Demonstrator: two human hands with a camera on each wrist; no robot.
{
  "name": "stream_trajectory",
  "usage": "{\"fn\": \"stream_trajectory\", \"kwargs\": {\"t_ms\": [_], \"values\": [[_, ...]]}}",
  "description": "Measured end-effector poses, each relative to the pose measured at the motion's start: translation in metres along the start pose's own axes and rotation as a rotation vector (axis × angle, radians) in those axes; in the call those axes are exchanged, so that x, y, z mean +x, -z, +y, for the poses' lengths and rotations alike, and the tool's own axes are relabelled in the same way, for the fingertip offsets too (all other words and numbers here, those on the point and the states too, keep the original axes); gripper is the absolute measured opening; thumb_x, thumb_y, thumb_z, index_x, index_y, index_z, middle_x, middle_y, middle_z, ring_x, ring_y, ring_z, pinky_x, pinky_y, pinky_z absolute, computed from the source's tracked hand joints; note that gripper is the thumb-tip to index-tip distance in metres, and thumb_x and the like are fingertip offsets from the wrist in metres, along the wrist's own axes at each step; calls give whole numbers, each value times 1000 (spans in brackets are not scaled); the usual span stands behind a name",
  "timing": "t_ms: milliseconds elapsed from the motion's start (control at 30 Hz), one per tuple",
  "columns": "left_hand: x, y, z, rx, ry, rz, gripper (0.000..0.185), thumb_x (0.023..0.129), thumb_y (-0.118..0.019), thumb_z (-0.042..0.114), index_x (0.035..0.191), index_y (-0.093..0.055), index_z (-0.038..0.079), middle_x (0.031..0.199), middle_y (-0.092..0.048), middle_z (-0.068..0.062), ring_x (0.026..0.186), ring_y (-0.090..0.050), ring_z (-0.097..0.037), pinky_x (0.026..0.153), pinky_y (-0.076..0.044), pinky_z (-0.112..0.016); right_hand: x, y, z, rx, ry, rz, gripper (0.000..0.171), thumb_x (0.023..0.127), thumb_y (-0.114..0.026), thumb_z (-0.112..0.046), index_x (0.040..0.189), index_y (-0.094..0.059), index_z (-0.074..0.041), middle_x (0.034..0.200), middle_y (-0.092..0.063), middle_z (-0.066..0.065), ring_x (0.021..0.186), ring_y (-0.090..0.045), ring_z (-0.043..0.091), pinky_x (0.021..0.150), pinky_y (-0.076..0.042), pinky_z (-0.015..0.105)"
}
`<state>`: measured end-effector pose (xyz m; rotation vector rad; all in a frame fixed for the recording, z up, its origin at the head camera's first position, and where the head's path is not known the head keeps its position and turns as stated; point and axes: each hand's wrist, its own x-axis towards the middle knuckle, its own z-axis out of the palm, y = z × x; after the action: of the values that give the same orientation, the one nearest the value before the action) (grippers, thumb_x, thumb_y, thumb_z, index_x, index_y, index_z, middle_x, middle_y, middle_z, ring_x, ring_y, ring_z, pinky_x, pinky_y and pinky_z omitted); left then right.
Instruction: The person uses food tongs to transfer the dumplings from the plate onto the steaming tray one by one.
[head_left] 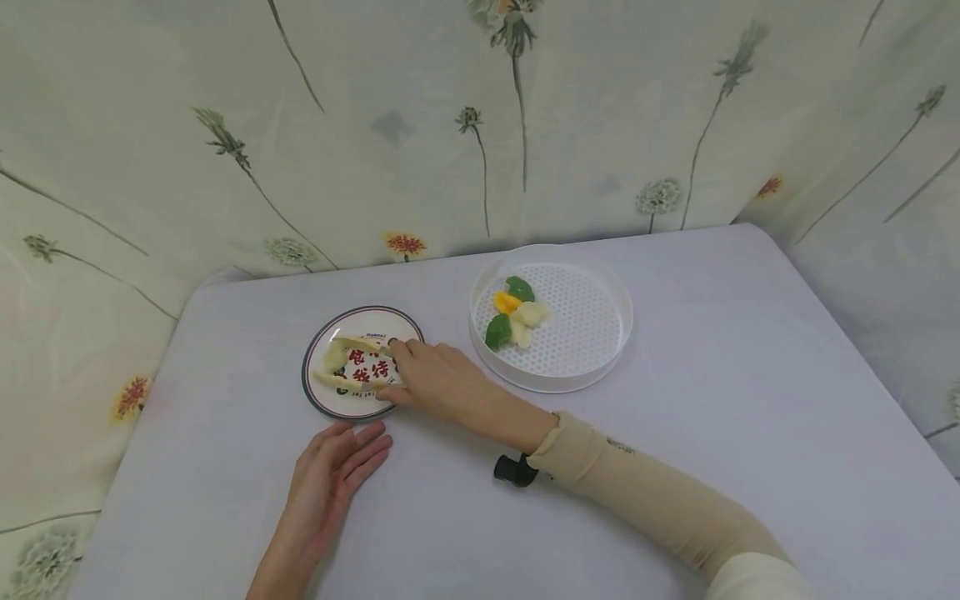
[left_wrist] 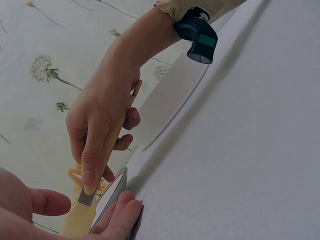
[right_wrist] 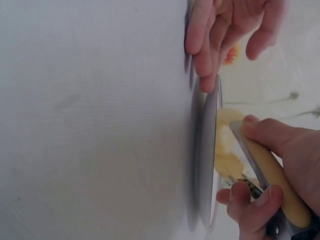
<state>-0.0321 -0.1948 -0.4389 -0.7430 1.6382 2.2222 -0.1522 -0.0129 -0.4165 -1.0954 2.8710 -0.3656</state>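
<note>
My right hand point(head_left: 392, 371) grips yellow tongs point(head_left: 351, 343) with metal tips, index finger laid along the upper arm, over a round plate point(head_left: 322, 402) with a dark rim and red characters. The tong arms are spread around a pale yellow food piece point(head_left: 333, 358) on the plate. In the right wrist view the tongs point(right_wrist: 270, 170) reach past the plate rim point(right_wrist: 207, 150) toward the pale piece point(right_wrist: 227, 120). My left hand point(head_left: 352, 442) lies flat on the table, fingertips at the plate's near rim. The left wrist view shows the right hand point(left_wrist: 100, 130) around the tongs point(left_wrist: 107, 150).
A white round perforated tray point(head_left: 592, 333) stands right of the plate, holding green, orange and pale food pieces point(head_left: 513, 312). The table point(head_left: 675, 433) has a pale cloth. A flowered curtain point(head_left: 375, 125) hangs behind and at both sides. A black camera point(head_left: 514, 470) sits on the right wrist.
</note>
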Motion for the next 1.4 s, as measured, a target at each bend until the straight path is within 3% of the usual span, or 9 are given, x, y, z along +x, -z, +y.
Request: {"fn": "stream_trajectory", "kwargs": {"t_ms": [200, 467, 600, 700, 900, 1000, 1200, 1267, 1400], "values": [[1, -1, 1, 1, 15, 7, 58, 116, -39, 27, 165, -14, 8, 164, -49, -25, 126, -74, -18, 114, -61, -33, -1, 1, 2, -14, -2, 8, 66, 106, -59, -60, 143, -59, -5, 108, -73, 5, 77, -62, 14, 60, -51, 24], [2, 0, -1, -10, 3, 10, 58, 115, -40, 27, 163, -15, 6, 160, -54, -24, 121, -75, -16, 113, -62, -33, -12, 9, 10, 57, -38, -5, 67, 105, -61, -58, 147, -57, -6, 110, -72, 5, 79, -64, 15, 60, -51, 22], [2, 0, -2, -2, 2, 2, 60, 115, -40, 27, 164, -13, 5, 161, -53, -24, 122, -75, -16, 113, -61, -33, -24, 20, 18, 58, -69, 1, 69, 105, -61, -58, 149, -55, -6, 125, -74, 8, 92, -73, 18, 76, -66, 28], [2, -1, -1, 9, 8, 8, 61, 115, -40, 27, 165, -13, 5, 163, -51, -25, 124, -74, -17, 113, -61, -33, -32, 28, 24, 44, -74, 41, 67, 105, -62, -58, 146, -58, -5, 128, -75, 10, 94, -75, 20, 83, -69, 34], [1, 1, -1, 13, 15, 12, 64, 115, -40, 28, 167, -10, 6, 165, -47, -25, 126, -73, -17, 115, -60, -32, -50, 37, 36, 39, -90, 115, 62, 102, -67, -56, 137, -61, -5, 115, -76, 9, 81, -70, 18, 71, -67, 32], [1, 1, -2, 8, 22, 16, 65, 115, -40, 28, 168, -9, 6, 166, -46, -25, 125, -73, -17, 115, -60, -32, -62, 43, 43, 51, -134, 113, 64, 101, -68, -57, 140, -61, -7, 119, -76, 8, 84, -70, 16, 71, -67, 30], [2, 1, -2, 20, 18, 17, 64, 115, -41, 30, 167, -11, 6, 166, -46, -25, 127, -72, -18, 114, -60, -32, -90, 62, 60, 84, -226, 100, 63, 100, -71, -57, 134, -61, -5, 105, -72, 5, 76, -61, 15, 65, -59, 28], [2, 1, -2, 19, 14, 23, 63, 115, -42, 29, 166, -14, 6, 165, -47, -25, 126, -73, -18, 114, -61, -32, -99, 66, 68, 97, -254, 103, 64, 100, -71, -57, 135, -60, -4, 106, -73, 8, 78, -62, 16, 67, -59, 32], [2, 1, -1, 9, 7, 27, 60, 115, -43, 26, 164, -16, 5, 162, -50, -25, 123, -74, -18, 114, -61, -32, -117, 75, 86, 107, -324, 111, 71, 102, -68, -57, 143, -56, 0, 126, -74, 19, 100, -74, 31, 86, -68, 49]]}}
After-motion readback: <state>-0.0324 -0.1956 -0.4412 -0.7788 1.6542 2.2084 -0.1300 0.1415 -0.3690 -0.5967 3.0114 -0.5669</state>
